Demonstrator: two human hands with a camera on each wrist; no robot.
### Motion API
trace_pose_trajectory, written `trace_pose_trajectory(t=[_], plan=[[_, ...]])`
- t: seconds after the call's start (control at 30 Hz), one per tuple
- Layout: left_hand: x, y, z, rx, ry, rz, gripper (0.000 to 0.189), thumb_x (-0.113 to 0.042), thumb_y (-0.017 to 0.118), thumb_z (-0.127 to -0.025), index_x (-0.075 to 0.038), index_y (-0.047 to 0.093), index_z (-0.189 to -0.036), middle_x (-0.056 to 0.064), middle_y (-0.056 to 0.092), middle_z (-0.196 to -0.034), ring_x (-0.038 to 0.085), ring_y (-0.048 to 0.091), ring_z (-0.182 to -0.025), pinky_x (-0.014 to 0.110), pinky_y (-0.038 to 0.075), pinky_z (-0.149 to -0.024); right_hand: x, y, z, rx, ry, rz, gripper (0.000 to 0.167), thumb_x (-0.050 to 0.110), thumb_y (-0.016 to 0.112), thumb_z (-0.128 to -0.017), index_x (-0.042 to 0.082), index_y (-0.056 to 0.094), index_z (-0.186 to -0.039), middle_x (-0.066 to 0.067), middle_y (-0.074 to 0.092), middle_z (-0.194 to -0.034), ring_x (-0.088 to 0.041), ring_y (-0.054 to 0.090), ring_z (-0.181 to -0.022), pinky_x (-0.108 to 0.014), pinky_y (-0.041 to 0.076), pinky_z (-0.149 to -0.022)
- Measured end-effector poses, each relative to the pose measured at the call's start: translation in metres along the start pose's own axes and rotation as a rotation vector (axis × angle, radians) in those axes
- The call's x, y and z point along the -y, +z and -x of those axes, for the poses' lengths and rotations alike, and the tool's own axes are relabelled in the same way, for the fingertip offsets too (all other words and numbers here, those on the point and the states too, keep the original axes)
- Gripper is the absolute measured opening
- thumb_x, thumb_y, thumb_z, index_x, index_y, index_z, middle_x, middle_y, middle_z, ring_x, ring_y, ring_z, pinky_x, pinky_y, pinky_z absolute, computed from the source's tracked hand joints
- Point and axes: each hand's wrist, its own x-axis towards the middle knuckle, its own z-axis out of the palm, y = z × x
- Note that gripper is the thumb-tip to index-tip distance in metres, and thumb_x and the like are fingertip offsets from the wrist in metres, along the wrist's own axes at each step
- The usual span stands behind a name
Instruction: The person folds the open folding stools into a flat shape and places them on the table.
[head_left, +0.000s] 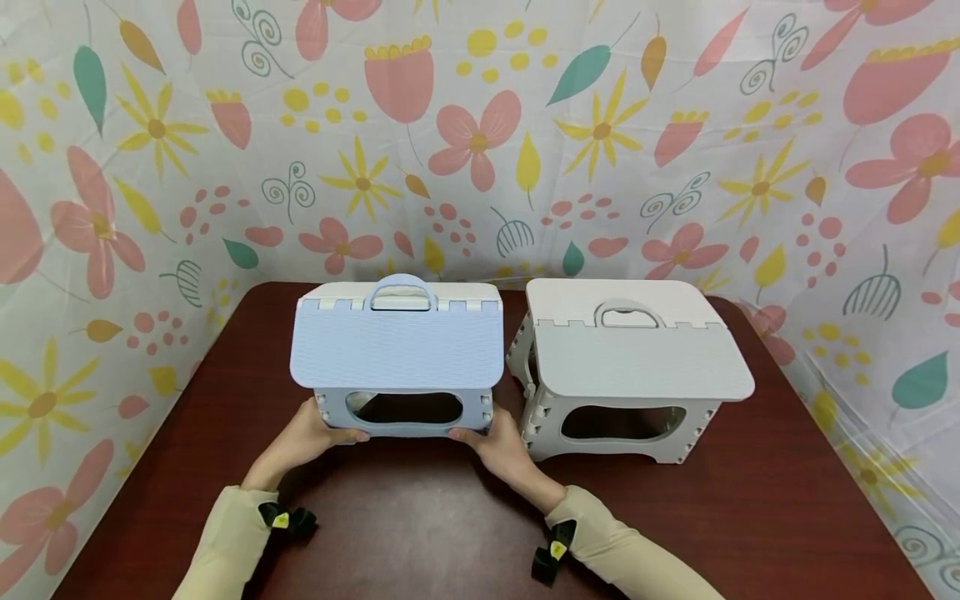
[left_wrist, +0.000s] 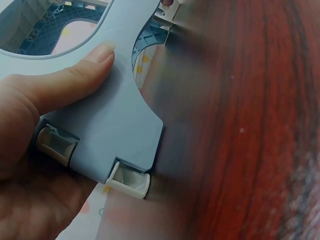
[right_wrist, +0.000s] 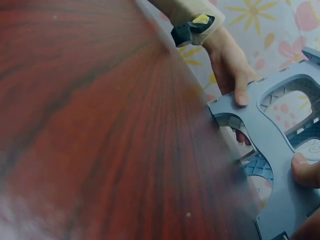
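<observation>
A blue and white folding step stool, unfolded with its carry handle standing up at the top's hinge line, is between both hands. My left hand grips the left side of its front leg panel, thumb across the face and fingers behind. On the other side, my right hand holds the panel's lower right part the same way. The left wrist view shows the left thumb pressed below the oval cutout. In the right wrist view the stool's feet are close over the table, and the right thumb lies on the blue panel.
A white folding step stool stands unfolded on the table to the right, close beside my right hand. The dark red wooden table runs back to a flower-printed curtain. Both wrists wear small black cameras.
</observation>
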Motion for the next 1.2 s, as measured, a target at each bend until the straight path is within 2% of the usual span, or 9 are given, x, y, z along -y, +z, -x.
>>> trace_pose_trajectory(t=[0.27,0.53,0.8,0.93,1.2], plan=[[0.002,0.0,0.0,0.0,-0.006,0.01,0.091,-0.013,0.087,-0.07,-0.007,0.034,-0.145,0.017,0.049,-0.139,0.029,0.052,-0.113,0.025,0.046,-0.085,-0.031,0.005,-0.01,-0.012,-0.007,-0.007,0.042,0.0,0.077,-0.078,-0.007,0.06,-0.116,-0.02,0.069,-0.108,-0.007,0.06,-0.092,-0.023,0.049,-0.083],[0.002,0.0,0.0,0.006,-0.006,0.032,0.091,-0.012,0.086,-0.071,-0.008,0.034,-0.145,0.017,0.048,-0.14,0.029,0.051,-0.117,0.024,0.046,-0.087,-0.031,0.004,-0.01,-0.012,-0.031,0.01,0.042,0.003,0.078,-0.078,-0.006,0.061,-0.114,-0.019,0.069,-0.107,-0.011,0.062,-0.094,-0.024,0.049,-0.083],[0.002,0.0,-0.001,0.011,0.0,0.04,0.092,-0.011,0.087,-0.07,-0.006,0.033,-0.145,0.018,0.047,-0.141,0.028,0.05,-0.116,0.023,0.047,-0.086,-0.033,0.004,-0.011,-0.02,-0.026,0.019,0.041,0.002,0.079,-0.077,-0.005,0.062,-0.113,-0.018,0.07,-0.106,-0.008,0.061,-0.092,-0.023,0.049,-0.083],[0.002,-0.001,-0.002,0.008,-0.001,0.027,0.092,-0.013,0.087,-0.07,-0.007,0.034,-0.145,0.016,0.047,-0.141,0.023,0.049,-0.116,0.022,0.045,-0.088,-0.029,0.005,-0.011,-0.026,-0.019,0.026,0.04,0.0,0.078,-0.077,-0.007,0.061,-0.113,-0.02,0.069,-0.107,-0.009,0.06,-0.092,-0.023,0.049,-0.082],[0.004,-0.001,-0.005,0.02,-0.006,0.06,0.09,-0.009,0.087,-0.07,-0.006,0.035,-0.143,0.017,0.047,-0.139,0.015,0.049,-0.111,0.022,0.047,-0.085,0.002,0.0,0.0,0.006,-0.016,0.029,0.034,-0.001,0.075,-0.08,-0.009,0.062,-0.11,-0.023,0.069,-0.104,-0.004,0.059,-0.087,-0.024,0.049,-0.08]])
